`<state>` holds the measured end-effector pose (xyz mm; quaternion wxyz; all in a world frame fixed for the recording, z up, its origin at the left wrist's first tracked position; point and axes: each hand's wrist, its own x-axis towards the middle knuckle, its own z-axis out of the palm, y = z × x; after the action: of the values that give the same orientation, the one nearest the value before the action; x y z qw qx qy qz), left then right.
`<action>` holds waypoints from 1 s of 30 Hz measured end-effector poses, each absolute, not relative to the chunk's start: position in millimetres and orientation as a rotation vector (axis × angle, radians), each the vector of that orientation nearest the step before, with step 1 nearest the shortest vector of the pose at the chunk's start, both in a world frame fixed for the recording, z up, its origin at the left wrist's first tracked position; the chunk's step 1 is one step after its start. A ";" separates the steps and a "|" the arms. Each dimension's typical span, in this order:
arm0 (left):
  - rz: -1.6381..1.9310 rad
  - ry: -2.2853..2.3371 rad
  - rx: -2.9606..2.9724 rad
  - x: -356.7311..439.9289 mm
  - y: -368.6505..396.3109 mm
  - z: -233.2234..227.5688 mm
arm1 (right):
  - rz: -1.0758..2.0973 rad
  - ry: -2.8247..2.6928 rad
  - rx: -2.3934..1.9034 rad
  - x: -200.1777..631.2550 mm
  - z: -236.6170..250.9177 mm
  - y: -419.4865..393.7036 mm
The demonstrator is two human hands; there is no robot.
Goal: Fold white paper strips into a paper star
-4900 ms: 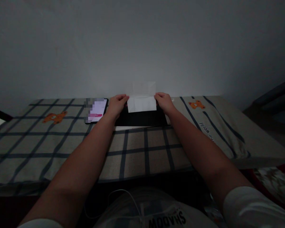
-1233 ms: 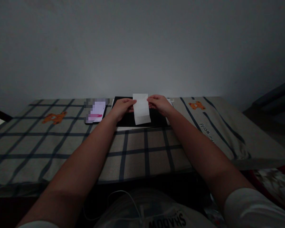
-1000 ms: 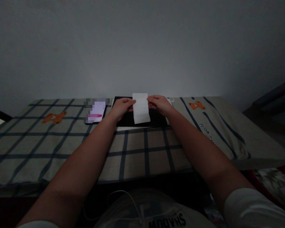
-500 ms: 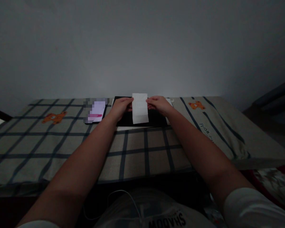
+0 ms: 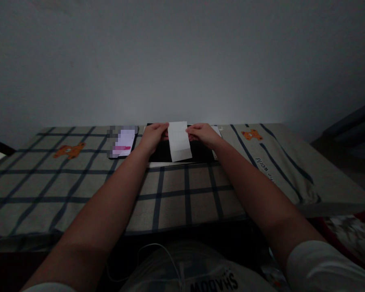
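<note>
Both hands pinch the folded white paper (image 5: 179, 141) between them, left hand (image 5: 153, 136) and right hand (image 5: 202, 135) equally near, at the bed's (image 5: 79, 182) far edge over a black pad (image 5: 200, 153); its long axis runs toward the person.

The phone (image 5: 123, 142) screen is blurred out. The paper (image 5: 179, 140) hides part of the black board (image 5: 200, 152); the fingertips behind it are perhaps pinching.
</note>
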<state>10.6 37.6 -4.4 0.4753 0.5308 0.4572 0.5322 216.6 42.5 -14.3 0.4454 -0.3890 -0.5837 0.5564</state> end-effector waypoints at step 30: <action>1.266 1.194 1.429 7.8 40.0 -7.9 | 1.387 -1.345 -0.965 219.5 -15.2 44.8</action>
<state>7.8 40.0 -7.9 0.4303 0.5730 0.4786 0.5075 219.5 44.8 -15.2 0.4714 -0.3939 -0.5493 0.5665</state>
